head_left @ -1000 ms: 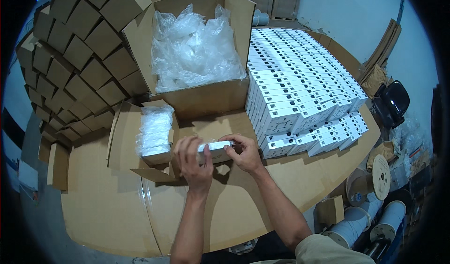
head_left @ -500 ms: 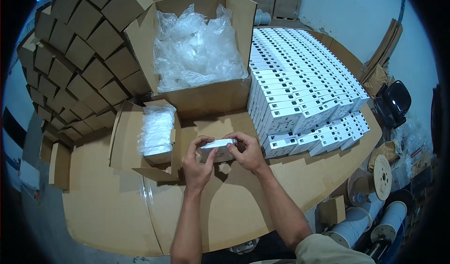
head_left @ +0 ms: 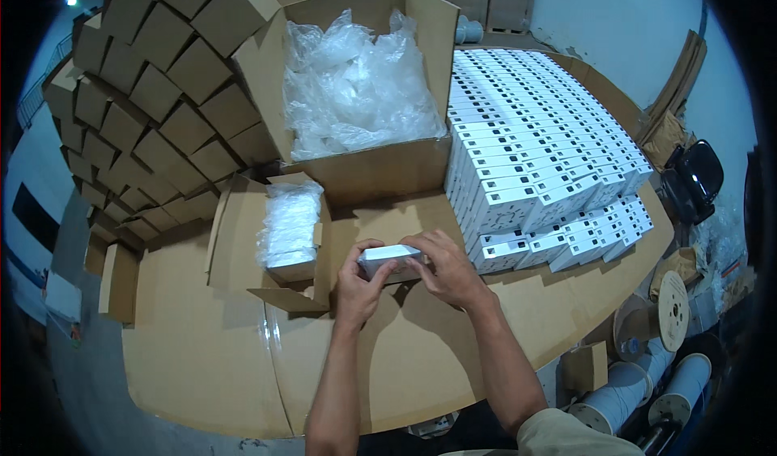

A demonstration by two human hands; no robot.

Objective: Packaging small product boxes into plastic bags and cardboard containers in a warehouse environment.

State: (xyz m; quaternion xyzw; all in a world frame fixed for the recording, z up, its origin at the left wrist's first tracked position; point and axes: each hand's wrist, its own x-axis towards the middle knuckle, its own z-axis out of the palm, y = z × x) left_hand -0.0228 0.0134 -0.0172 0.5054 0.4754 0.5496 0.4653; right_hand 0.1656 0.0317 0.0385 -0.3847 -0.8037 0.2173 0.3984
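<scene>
A small white box [head_left: 391, 254] is held just above the cardboard-covered table, between my two hands. My left hand [head_left: 358, 288] grips its left end, thumb on the near side. My right hand [head_left: 452, 270] closes around the right end, with fingers over the far side and the thumb in front. A shiny edge like clear plastic shows at the box, but I cannot tell how far it covers it. To the left stands an open carton [head_left: 290, 301] with a row of plastic-wrapped white boxes [head_left: 290, 223] in it.
A large carton [head_left: 368, 169] full of clear plastic bags [head_left: 356, 92] stands behind my hands. Tall rows of white boxes [head_left: 526, 144] fill the right. Brown cartons [head_left: 166, 104] are stacked at the left. Cable reels [head_left: 672, 310] are beyond the table's right edge.
The view has shifted, so everything sits further right in it. The white box has turned slightly in my hands, showing more of its top, and my right fingers have moved along it.
</scene>
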